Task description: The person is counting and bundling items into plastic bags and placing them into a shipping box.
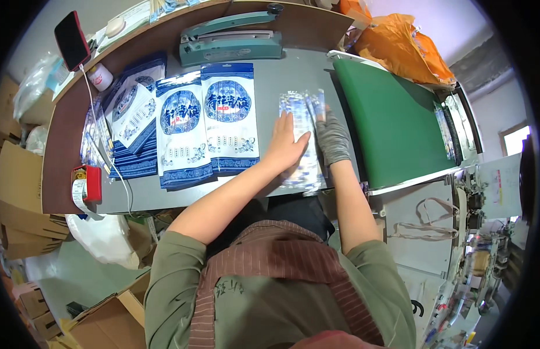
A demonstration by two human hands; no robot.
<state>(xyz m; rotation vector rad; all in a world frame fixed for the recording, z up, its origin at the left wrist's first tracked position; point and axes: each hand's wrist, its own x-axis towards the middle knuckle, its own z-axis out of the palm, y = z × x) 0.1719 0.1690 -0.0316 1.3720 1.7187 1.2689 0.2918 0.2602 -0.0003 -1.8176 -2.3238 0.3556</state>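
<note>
On the grey tabletop in front of me lies a bundle of slim blue-and-white sticks that look like chopsticks [302, 168], in shiny clear wrapping. It is smeared by motion. My bare left hand [287, 142] rests on its left side with straight fingers and the thumb apart. Along its right side lies my right hand [332, 138] in a grey glove, fingers stretched forward against the edge. To the left, two flat blue-and-white printed pouches [230, 125] [181, 136] lie side by side. A pile of similar pouches [133, 154] is beyond them.
A teal bar sealer [231, 46] stands at the back. Right of the table is a machine with a green belt [392, 119]; an orange bag [401, 46] sits behind it. A red tape dispenser [93, 184] and a phone [72, 41] with a white cable are at left.
</note>
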